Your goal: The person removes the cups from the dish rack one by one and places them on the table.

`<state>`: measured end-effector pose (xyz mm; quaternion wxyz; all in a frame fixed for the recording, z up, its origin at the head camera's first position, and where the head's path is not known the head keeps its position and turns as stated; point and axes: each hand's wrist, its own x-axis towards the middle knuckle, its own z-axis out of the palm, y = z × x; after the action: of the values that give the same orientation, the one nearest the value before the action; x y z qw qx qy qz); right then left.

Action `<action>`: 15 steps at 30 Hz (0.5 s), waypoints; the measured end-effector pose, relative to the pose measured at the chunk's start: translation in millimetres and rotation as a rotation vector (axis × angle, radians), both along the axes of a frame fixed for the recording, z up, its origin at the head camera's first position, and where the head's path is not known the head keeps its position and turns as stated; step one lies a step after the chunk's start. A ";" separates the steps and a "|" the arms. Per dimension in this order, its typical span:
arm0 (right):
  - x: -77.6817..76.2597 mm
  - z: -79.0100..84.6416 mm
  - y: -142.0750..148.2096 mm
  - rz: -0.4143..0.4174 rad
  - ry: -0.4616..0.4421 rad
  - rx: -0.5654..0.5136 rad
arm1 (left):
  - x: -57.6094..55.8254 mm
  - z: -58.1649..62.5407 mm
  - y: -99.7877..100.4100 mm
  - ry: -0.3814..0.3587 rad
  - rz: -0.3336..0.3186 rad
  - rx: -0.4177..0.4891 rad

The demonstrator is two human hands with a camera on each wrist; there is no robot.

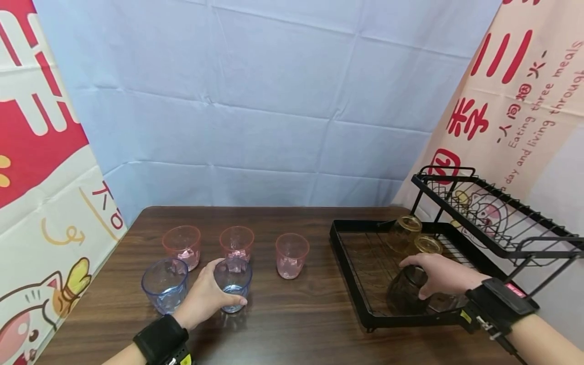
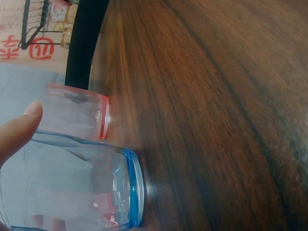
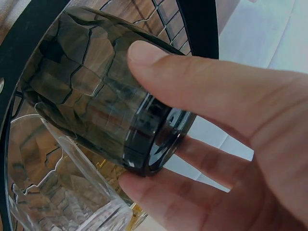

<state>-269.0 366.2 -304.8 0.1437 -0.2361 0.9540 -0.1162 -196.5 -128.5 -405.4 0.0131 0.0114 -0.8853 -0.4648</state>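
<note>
My left hand (image 1: 211, 295) curves around a clear blue-tinted glass (image 1: 238, 276) that stands upright on the wooden table, thumb across its near side and fingers behind it. In the left wrist view the thumb lies alongside the same glass (image 2: 82, 183). Over in the black rack, my right hand (image 1: 440, 274) holds a dark grey glass (image 3: 91, 77) turned upside down, with thumb on its side and fingers at its base. Next to it sits a clear faceted glass (image 3: 57, 187). Two amber glasses (image 1: 405, 233) stand inverted farther back in the rack.
Another blue glass (image 1: 166, 289) stands left of my left hand. Three pink glasses (image 1: 182, 246) form a row behind. The two-tier black dish rack (image 1: 351, 284) fills the table's right side, its upper shelf (image 1: 493, 208) overhanging. Printed cloths hang at both sides.
</note>
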 end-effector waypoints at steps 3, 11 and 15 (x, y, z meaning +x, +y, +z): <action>0.9 -0.9 0.1 0.012 -0.006 -0.018 | -0.2 -1.3 -0.1 0.024 -0.007 -0.004; 7.0 13.7 -5.7 0.038 0.056 -0.009 | 7.1 14.2 -2.9 0.141 -0.036 -0.059; 17.5 39.9 -13.0 0.064 0.208 -0.035 | 9.0 37.4 -2.3 0.223 -0.083 -0.064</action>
<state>-251.5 353.2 -264.9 0.0433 -0.2796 0.9536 -0.1029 -187.5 -130.8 -368.0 0.0926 -0.0775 -0.8924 -0.4349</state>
